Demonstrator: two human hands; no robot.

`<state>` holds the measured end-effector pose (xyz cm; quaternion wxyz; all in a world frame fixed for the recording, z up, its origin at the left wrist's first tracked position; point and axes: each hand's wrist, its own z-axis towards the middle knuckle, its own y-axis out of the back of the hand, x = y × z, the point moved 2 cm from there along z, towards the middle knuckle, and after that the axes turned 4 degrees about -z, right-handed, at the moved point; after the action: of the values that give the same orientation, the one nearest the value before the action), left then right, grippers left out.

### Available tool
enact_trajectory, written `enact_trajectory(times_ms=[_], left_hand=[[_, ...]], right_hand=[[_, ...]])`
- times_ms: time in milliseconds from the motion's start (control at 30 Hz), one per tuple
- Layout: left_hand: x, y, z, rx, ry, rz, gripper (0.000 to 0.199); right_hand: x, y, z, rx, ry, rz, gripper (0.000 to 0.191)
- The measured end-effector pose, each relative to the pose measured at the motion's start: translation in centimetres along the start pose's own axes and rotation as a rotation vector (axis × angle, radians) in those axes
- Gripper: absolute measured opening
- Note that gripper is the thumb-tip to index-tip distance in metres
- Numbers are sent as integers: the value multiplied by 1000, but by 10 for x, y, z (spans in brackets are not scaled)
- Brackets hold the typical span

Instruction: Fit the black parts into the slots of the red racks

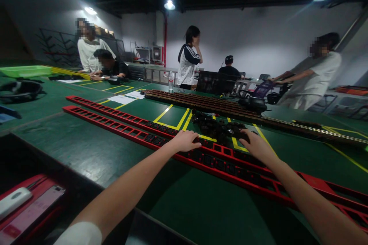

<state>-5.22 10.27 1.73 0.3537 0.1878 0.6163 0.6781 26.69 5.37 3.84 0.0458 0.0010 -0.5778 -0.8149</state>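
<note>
Two long red slotted frames [123, 127] lie side by side diagonally across the green table. Several of their middle slots hold black square parts [220, 164]; other slots are bare. My left hand [186, 141] rests over the rear frame, palm down, fingers loosely bent and thumb apart, with no grasped thing visible. Behind the frames lies a loose heap of black parts [217, 126]. At the heap's right edge is my right hand [257, 146], thumb and fingers spread, with nothing visible between them.
Long dark brown strips [201, 103] lie behind the heap. White papers [125, 98], a bottle [171, 82] and a green tray [25, 71] are farther off. A phone [33, 214] lies at lower left. Several people are around the tables beyond.
</note>
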Motion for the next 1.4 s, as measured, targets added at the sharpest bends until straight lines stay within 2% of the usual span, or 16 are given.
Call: enact_trajectory(times_ms=[100, 167, 300, 667, 967, 1233, 1400], left_hand=[[0, 0, -1, -7, -8, 1, 47], [0, -1, -1, 1, -6, 3, 46], [0, 0, -1, 9, -7, 8, 45], [-2, 3, -2, 17, -11, 19, 43], [-2, 2, -1, 25, -4, 22, 42], [-1, 1, -1, 4, -20, 35, 42], [-3, 2, -2, 15, -10, 18, 41]], right_hand=[[-24, 13, -27, -137, -5, 68, 43], [-41, 18, -45, -191, -71, 103, 42], [-62, 22, -69, -227, -132, 141, 35], [-43, 21, -70, -213, -107, 252, 44], [-42, 22, -71, -176, -136, 250, 41], [-42, 20, -71, -191, -125, 275, 46], [-46, 17, -70, -173, -120, 261, 41]])
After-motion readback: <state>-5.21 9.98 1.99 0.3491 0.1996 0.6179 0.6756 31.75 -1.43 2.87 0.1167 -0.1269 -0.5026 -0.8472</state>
